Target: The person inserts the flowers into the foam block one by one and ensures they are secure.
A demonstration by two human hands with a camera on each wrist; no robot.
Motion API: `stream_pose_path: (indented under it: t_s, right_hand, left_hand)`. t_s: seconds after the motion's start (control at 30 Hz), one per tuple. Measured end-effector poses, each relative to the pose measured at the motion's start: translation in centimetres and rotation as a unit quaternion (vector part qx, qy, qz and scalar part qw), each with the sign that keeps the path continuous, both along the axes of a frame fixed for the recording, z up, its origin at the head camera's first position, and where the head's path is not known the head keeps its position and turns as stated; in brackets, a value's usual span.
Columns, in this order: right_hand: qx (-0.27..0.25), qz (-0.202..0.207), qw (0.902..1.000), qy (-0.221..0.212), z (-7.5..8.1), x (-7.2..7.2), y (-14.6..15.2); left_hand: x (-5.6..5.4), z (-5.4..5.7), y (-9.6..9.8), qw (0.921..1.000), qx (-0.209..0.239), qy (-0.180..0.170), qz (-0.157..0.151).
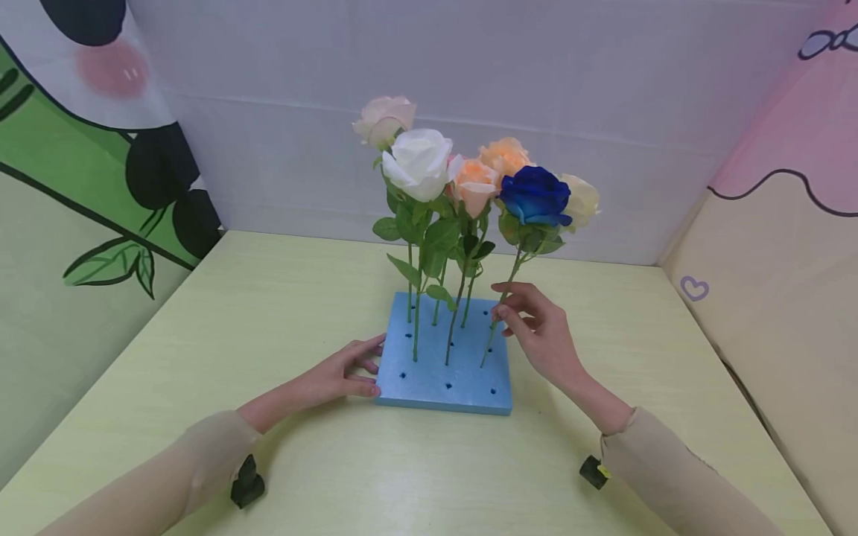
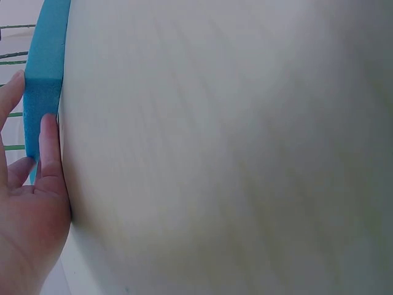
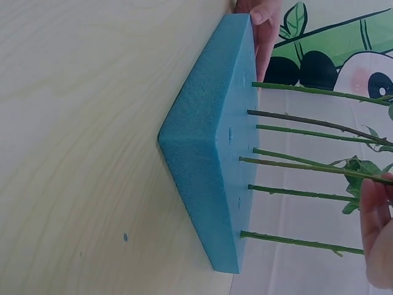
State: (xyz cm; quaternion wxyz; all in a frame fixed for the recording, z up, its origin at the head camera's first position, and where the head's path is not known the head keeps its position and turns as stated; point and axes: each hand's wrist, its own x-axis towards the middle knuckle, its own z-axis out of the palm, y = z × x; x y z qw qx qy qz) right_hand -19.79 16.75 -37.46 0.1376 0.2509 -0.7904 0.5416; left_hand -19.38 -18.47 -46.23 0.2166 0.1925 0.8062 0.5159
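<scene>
My right hand (image 1: pixel 544 339) pinches the stem of a blue rose (image 1: pixel 536 196) between thumb and fingers. The stem leans slightly right, and its lower end meets the top of a light blue foam block (image 1: pixel 429 391); how deep it sits is hidden. Against the left side of the block rests my left hand (image 1: pixel 338 374), fingers extended along its edge, as the left wrist view also shows. Standing in the block are a white rose (image 1: pixel 418 165), a pale pink rose (image 1: pixel 385 119), a peach rose (image 1: pixel 474 184), an orange rose (image 1: pixel 506 155) and a cream rose (image 1: pixel 582 201).
Several small holes show in the block's top, a row of them along its near side. The block lies on a pale wooden table (image 1: pixel 302 461). A light cloth wall (image 1: pixel 281 164) stands behind, with printed panels on both sides.
</scene>
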Motion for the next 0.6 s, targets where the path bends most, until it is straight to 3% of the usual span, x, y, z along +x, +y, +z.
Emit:
stream_pose_path:
  t_s: [0.6]
  right_hand:
    - [0.033, -0.002, 0.9994, -0.010, 0.2, -0.1, 1.2]
  left_hand:
    - [-0.2, 0.3, 0.1, 0.9999, -0.015, 0.008, 0.000]
